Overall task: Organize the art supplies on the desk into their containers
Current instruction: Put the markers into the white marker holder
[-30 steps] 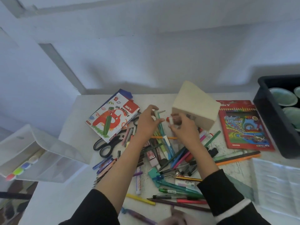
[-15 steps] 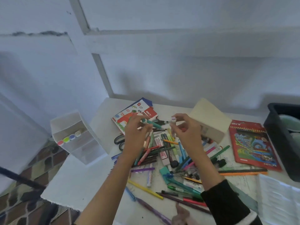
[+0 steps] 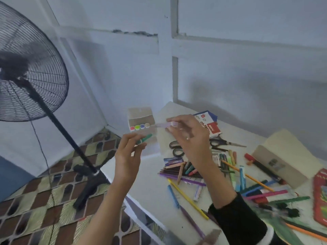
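My left hand point(image 3: 128, 153) pinches a green marker point(image 3: 145, 138) near the desk's left edge. My right hand point(image 3: 190, 138) pinches a pale pink marker point(image 3: 161, 125), held level and pointing left. Both markers hover just in front of a clear plastic organizer point(image 3: 141, 119) at the desk's far left corner, where a row of coloured marker caps point(image 3: 139, 127) shows in one compartment. A heap of pens, pencils and crayons point(image 3: 230, 175) lies on the white desk point(image 3: 152, 188) to the right of my hands.
Black scissors point(image 3: 178, 147) and an oil pastels box point(image 3: 208, 124) lie behind my right hand. A cream box point(image 3: 286, 156) and a red pencil pack point(image 3: 320, 193) sit at the right. A black standing fan point(image 3: 26, 68) stands on the patterned floor left of the desk.
Both hands have carried their markers left from over the pen heap to the clear organizer. My view has swung left, bringing the fan into sight.
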`<state>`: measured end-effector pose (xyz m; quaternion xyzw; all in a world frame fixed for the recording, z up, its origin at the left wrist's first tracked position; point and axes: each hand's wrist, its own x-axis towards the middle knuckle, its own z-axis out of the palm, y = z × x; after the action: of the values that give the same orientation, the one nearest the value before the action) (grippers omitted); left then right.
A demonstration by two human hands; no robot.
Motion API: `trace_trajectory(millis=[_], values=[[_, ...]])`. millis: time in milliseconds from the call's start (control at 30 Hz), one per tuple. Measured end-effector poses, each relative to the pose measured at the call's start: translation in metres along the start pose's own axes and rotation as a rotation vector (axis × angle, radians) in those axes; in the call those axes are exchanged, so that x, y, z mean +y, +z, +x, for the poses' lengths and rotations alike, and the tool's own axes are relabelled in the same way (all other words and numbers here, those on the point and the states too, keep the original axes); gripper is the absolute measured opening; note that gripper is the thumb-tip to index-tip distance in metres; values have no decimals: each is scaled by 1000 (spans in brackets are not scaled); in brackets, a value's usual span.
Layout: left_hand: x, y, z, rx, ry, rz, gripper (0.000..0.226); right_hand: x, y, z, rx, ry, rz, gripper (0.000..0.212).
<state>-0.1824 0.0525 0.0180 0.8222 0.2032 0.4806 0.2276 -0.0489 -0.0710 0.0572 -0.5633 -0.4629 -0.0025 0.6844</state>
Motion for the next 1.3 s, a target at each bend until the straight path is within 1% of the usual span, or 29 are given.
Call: trace_trajectory(millis=[100,167,233,300,367,433,533,667,800,867,933,1033,1100,1167,1233,1300], values=[[-7,-5,-4,49,13,91,30,3,16,4,-57,-121,-93,18],[-12,-2,-3,50,12,148,30,8,24,6,-102,-182,-147,18],[-20,2,-1,11,27,204,30,16,28,9,-167,-193,-212,15],[-27,6,2,-48,37,306,30,25,31,13,-232,-155,-307,11],[-30,10,6,-61,-2,487,30,31,33,19,-269,-135,-421,10],[-29,12,11,-71,-72,605,30,37,36,27,-256,-181,-574,9],[-32,17,14,-98,-153,660,32,41,39,39,-256,-206,-780,10],[-41,24,16,-140,-226,678,33,53,47,46,-291,-188,-917,8],[-54,30,16,-139,-224,667,39,63,50,45,-263,-160,-925,7],[-58,31,14,-134,-202,680,39,67,49,41,-235,-170,-929,9],[-59,32,13,-126,-196,683,36,70,47,33,-243,-166,-949,22],[-59,34,11,-122,-213,680,38,70,45,23,-302,-98,-962,45],[-59,35,5,-83,-225,666,40,68,40,18,-367,-76,-991,58],[-57,36,-4,-5,-249,629,43,66,34,9,-428,-53,-992,69],[-51,41,-17,112,-253,572,41,67,21,-4,-405,41,-923,69],[-43,51,-33,199,-185,481,41,69,2,-18,-312,168,-830,56]])
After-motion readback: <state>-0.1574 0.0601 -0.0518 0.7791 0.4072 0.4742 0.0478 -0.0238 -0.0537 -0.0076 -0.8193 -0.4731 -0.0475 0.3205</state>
